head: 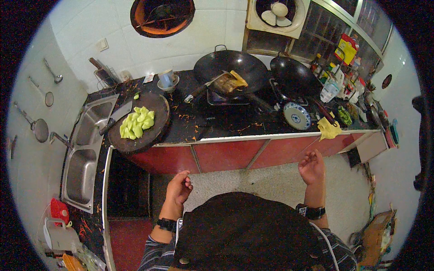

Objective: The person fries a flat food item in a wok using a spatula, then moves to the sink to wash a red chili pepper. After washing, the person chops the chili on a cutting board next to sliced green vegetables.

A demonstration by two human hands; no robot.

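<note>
My left hand [179, 190] hangs in front of the red cabinet doors, loosely curled and holding nothing. Level with the counter's right part, my right hand [311, 168] is raised, empty, with its fingers half bent. A large black wok [251, 67] rests on the gas stove. In it lie a browned piece of food [230, 84], perhaps fried fish, and a wok spatula [213, 81]. To the left, a round chopping board [159, 118] carries a heap of sliced pale-green vegetable [135, 123] and a cleaver [120, 113].
A second wok [295, 76] stands at the right, near a blue-rimmed plate [297, 116] and a yellow cloth [329, 128]. Bottles and packets [342, 81] crowd the right corner. A double steel sink [81, 172] is on the left. A cup [166, 78] sits in a bowl [171, 87].
</note>
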